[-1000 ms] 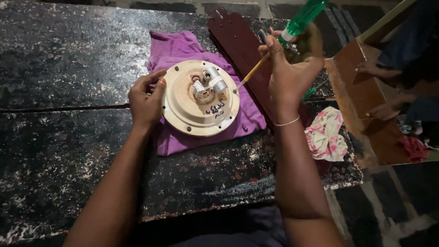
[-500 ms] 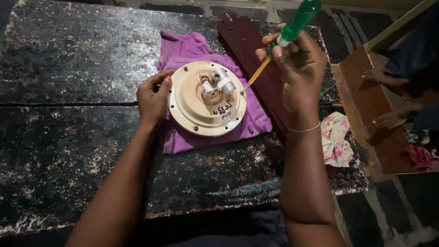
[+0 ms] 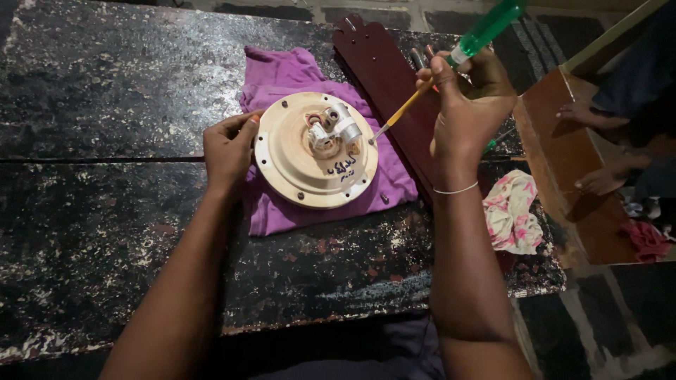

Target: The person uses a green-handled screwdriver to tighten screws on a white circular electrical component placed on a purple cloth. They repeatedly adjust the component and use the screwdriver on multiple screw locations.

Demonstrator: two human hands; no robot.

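My left hand grips the left rim of the round motor cover, fingers curled over its edge, thumb on top. The cover is cream-coloured, a shallow disc with small holes round its rim and a cluster of metal terminals and wire ends at its centre. It lies flat on a purple cloth, spread near the middle of the tabletop and toward the far edge.

My right hand is closed round a screwdriver: green see-through handle up and to the right, yellow shank slanting down-left. Fingers wrapped tight about the lower handle, thumb pressed against it. The tip sits just beside the right side of the centre terminals; whether it touches metal I cannot tell from this angle. A thin band circles my right wrist.

Beyond the cloth, a dark reddish-brown wooden blade lies along the tabletop from the far edge toward the right edge, partly under my right hand. A crumpled pink-and-white floral rag lies near the right edge, well apart from the cover.

The tabletop is dark, speckled with worn white paint, split by a seam running left to right under my left forearm.

Off the right edge, a brown wooden bench with another person's bare feet resting on it.
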